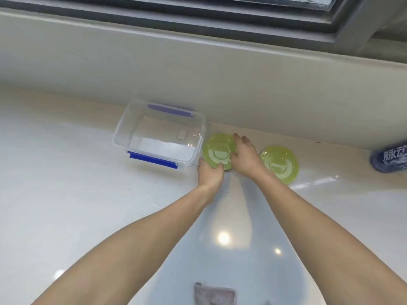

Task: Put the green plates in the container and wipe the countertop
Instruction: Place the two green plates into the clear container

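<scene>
Both the left hand [209,172] and right hand [243,155] gripped the near plate [218,150], fingers curled on its rim. The first plate's transfer looked in hand; next it needed lifting toward nine o'clock into the container [123,137].

Two green plates lie on the counter [88,205] toward its back edge: one plate [217,150] just beside the container, with both hands on it, and a second plate [280,165] further toward the right edge. There is one clear container [158,135] with two blue clips, one grey cloth [214,294] at the front edge, and one blue bottle [388,157] at the right edge. Two hands are counted, the left hand [209,172] and the right hand [244,155].
</scene>
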